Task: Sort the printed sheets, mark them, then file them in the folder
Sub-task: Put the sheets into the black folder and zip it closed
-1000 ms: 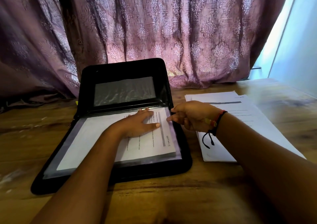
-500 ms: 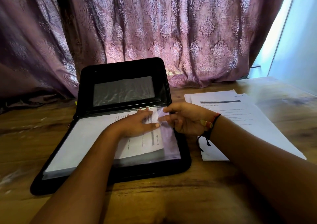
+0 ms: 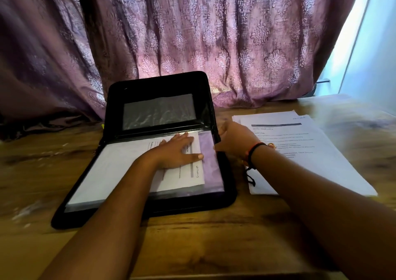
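Sheet (image 3: 120, 164) slid further left in folder (image 3: 158, 84) vs 0.5 s ago. L hand (image 3: 175, 151) flat, pressing sheet. R hand (image 3: 233, 140) at folder edge just right of L; grip unclear. Stack (image 3: 310, 155) under R wrist.

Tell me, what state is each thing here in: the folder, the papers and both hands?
Folder: open on the table, lid raised.
Sheet in folder: flat, under the left hand.
Left hand: fingers straight, pressing the sheet.
Right hand: at the folder's right edge, grip unclear.
Loose sheets: stacked flat, right of the folder.
Curtain: drawn.
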